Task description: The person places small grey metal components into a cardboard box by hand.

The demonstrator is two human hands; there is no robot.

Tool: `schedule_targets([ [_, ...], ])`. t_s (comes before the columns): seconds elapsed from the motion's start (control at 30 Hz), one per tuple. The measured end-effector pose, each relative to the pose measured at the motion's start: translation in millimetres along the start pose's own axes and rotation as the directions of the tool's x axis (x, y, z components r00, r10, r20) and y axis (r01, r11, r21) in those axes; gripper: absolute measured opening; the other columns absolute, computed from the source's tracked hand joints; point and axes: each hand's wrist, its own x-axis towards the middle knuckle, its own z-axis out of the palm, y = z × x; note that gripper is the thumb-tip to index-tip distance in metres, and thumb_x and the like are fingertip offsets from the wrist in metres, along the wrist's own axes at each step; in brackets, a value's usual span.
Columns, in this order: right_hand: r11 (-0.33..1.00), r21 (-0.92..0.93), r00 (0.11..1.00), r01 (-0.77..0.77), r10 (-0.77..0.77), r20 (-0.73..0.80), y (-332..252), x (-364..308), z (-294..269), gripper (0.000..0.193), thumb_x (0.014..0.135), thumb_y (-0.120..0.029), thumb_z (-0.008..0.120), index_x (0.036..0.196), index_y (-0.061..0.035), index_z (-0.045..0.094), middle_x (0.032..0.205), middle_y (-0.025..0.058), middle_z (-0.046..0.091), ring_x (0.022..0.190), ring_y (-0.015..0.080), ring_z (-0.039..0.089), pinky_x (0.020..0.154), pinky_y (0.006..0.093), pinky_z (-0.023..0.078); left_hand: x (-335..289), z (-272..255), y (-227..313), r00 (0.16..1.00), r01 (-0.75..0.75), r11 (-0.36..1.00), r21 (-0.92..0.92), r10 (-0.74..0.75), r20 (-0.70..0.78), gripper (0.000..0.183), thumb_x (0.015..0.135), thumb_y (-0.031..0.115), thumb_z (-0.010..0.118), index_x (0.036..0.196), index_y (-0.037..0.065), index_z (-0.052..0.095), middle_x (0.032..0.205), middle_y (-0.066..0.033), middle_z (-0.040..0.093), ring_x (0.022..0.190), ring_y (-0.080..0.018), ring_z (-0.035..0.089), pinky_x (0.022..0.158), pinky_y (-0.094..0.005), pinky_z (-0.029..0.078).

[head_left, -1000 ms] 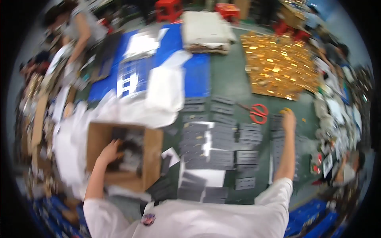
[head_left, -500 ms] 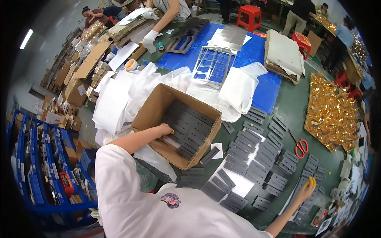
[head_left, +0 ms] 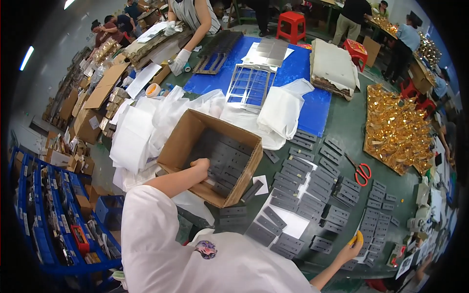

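My left hand point(head_left: 201, 166) reaches into an open cardboard box point(head_left: 181, 140) and rests, fingers curled, on the flat dark grey pieces point(head_left: 229, 158) stacked inside. Whether it grips one is hidden. My right hand point(head_left: 349, 252) is stretched out low on the right, near the front edge of the green table point(head_left: 347, 122). It is closed around a small yellow object point(head_left: 359, 238). Rows of the same grey pieces point(head_left: 312, 188) lie flat on the table between my two hands.
Red-handled scissors point(head_left: 362, 172) lie to the right of the rows. Behind are white bags point(head_left: 283, 110), a blue mat point(head_left: 303, 73) and a heap of gold pieces point(head_left: 395, 127). A gloved co-worker point(head_left: 180, 61) works at the far side. Blue bins point(head_left: 53, 210) stand on my left.
The view has swung left and steadied. My left hand stays in the box; my right hand has drawn back from the far rows to the table's near edge.
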Motion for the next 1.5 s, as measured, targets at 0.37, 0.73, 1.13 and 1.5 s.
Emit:
schedule_targets([
  [0.37,0.997,-0.067,0.995,0.049,-0.055,-0.077,-29.2,-21.5,-18.5,0.020,0.083,-0.002,0.051,0.101,0.0005,0.058,0.103,0.0129,0.058,0.095,0.0265,0.055,0.083,0.0335,0.041,55.7,14.8,16.3,0.970,-0.226,0.932,-0.283,0.243,0.028,0.059,0.084,0.050,0.023,0.125,0.010,0.037,0.122,-0.0116,0.047,0.101,-0.0310,0.051,0.084,-0.0511,0.040],
  [0.73,0.926,0.365,0.960,-0.092,0.179,-0.213,-74.0,-38.5,-36.8,0.021,0.083,0.002,0.051,0.103,0.0014,0.058,0.099,0.0088,0.060,0.090,0.0172,0.056,0.081,0.0266,0.044,-160.1,-154.2,-16.2,0.090,-0.216,0.713,-0.667,0.695,0.714,0.042,0.083,-0.003,0.048,0.122,0.005,0.035,0.107,-0.0105,0.048,0.096,-0.0215,0.054,0.084,-0.0401,0.050],
  [1.13,0.611,0.790,0.798,0.051,-0.500,0.335,-273.8,-63.7,-48.0,0.062,0.064,-0.019,0.076,0.117,-0.0066,0.049,0.104,0.0066,0.056,0.081,0.0154,0.055,0.074,0.0273,0.044,-242.3,-192.8,-125.6,-0.164,-0.128,0.723,-0.678,0.659,0.734,0.049,0.081,-0.001,0.056,0.123,0.009,0.033,0.116,-0.0137,0.046,0.112,-0.0290,0.048,0.087,-0.0418,0.048],
  [1.5,0.345,0.925,0.857,-0.161,-0.415,0.305,-269.0,-77.9,-42.4,0.055,0.072,-0.008,0.070,0.119,-0.0004,0.043,0.112,0.0119,0.053,0.102,0.0200,0.053,0.086,0.0296,0.041,-230.9,-205.5,-130.4,-0.335,-0.208,0.649,-0.732,0.655,0.677,0.064,0.077,-0.007,0.059,0.132,0.008,0.029,0.123,-0.0091,0.042,0.110,-0.0206,0.048,0.094,-0.0355,0.042],
])
